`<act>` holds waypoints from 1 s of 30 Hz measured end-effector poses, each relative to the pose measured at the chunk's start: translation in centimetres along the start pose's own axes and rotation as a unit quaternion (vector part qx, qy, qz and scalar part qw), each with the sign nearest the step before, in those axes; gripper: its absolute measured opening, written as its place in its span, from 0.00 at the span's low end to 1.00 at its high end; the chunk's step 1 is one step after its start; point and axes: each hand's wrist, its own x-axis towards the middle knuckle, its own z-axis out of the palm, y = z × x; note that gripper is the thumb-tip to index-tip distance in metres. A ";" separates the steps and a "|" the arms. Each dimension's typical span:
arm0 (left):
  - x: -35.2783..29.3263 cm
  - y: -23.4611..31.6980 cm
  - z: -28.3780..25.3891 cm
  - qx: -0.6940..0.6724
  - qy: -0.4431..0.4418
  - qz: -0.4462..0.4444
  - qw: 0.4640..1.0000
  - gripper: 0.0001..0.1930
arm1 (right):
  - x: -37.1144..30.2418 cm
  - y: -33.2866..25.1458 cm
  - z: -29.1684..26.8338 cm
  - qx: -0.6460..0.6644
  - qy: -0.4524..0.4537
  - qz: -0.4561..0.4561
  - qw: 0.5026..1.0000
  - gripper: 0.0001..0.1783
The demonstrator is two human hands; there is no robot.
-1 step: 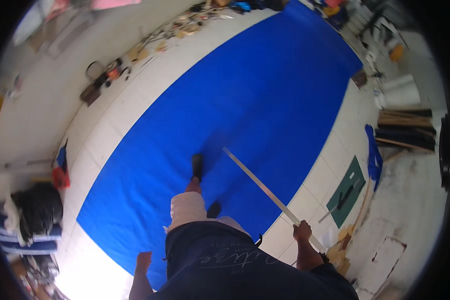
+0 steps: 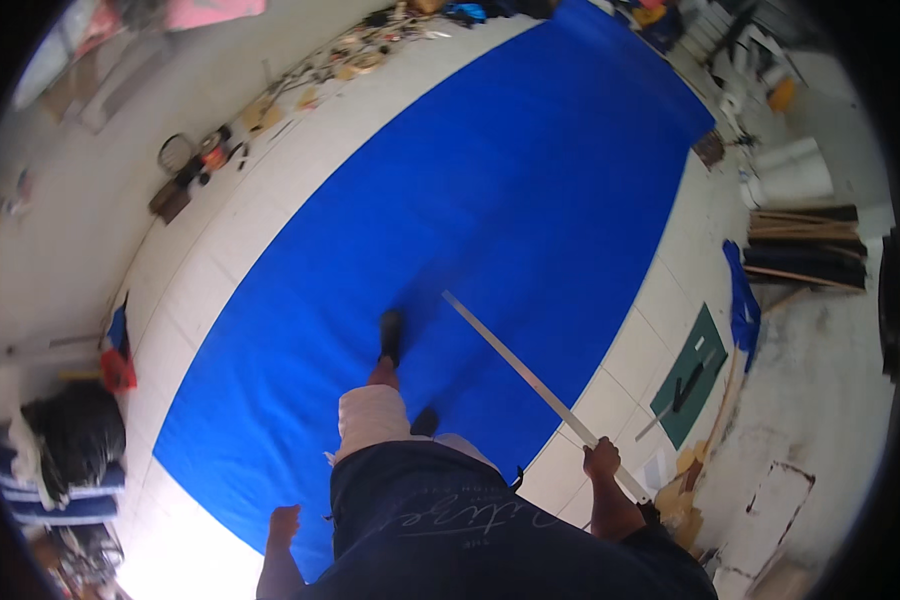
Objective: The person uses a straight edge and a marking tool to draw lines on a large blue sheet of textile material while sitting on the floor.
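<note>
A large blue sheet lies spread over the floor, and I stand on it in dark shoes. My right hand grips a long, pale, flat straightedge close to its near end. Its far end reaches out over the sheet, ahead and to the left of the hand. At my left side hangs my left hand, its fingers curled in, with nothing visible in them; the sheet is beneath it.
A green cutting mat with dark tools on it lies right of the sheet. Beyond are stacked dark boards and a white roll. Black bags sit on the left. Small clutter lines the far left wall.
The surroundings have shifted slightly left and up in the view. Both hands keep the same pose, and the straightedge stays in my right hand.
</note>
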 end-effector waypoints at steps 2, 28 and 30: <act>1.8 6.2 -0.6 0.029 0.010 0.006 1.000 0.14 | 0.0 -0.1 -0.1 0.006 -0.024 0.050 0.998 0.25; -10.2 71.2 29.5 0.369 -0.077 0.204 0.903 0.16 | 14.3 -2.9 -5.0 0.271 -0.172 0.320 0.891 0.29; -12.9 72.3 34.7 0.394 -0.095 0.291 0.867 0.17 | 21.1 0.1 -7.6 0.236 -0.138 0.297 0.915 0.27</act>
